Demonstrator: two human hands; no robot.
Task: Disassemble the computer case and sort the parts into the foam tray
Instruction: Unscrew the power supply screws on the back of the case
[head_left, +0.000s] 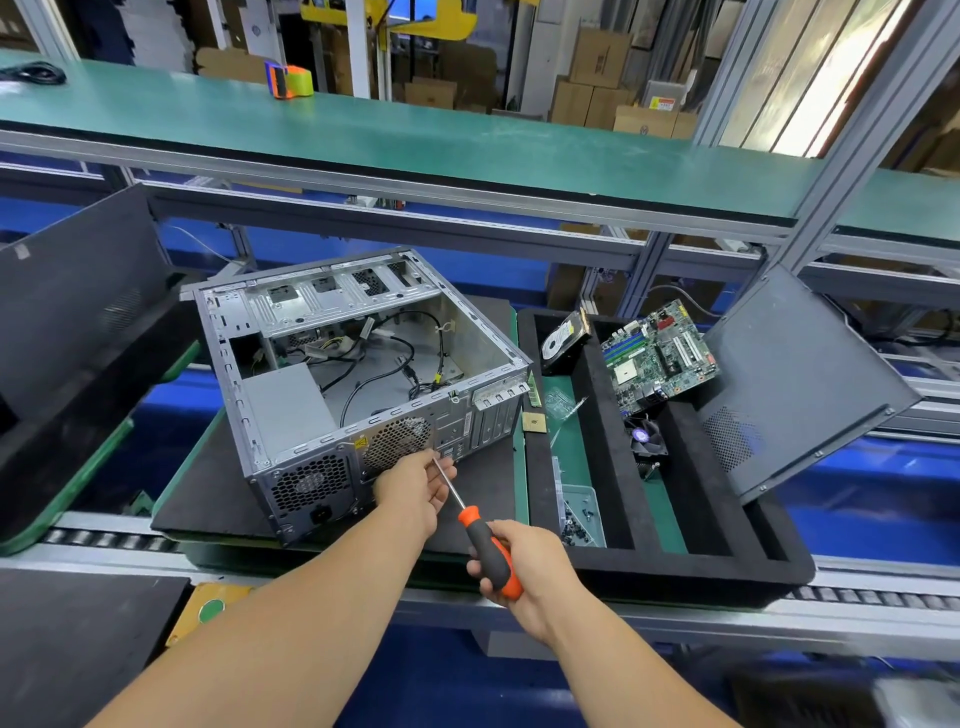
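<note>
Centre of the frame: the opened computer case (358, 374) lies on its side on a dark mat (208, 499), cables loose inside, rear panel facing the viewer. Right of centre: the black foam tray (691, 566) holds a motherboard (660, 353), a hard drive (563, 338), a cooler fan (647, 439) and a clear screw box (582, 514); a side panel (810, 384) leans on its right edge. Lower centre: the right hand (524, 571) grips the orange-and-black screwdriver (480, 535) by the handle; the left hand (415, 488) pinches its shaft near the case's rear panel.
</note>
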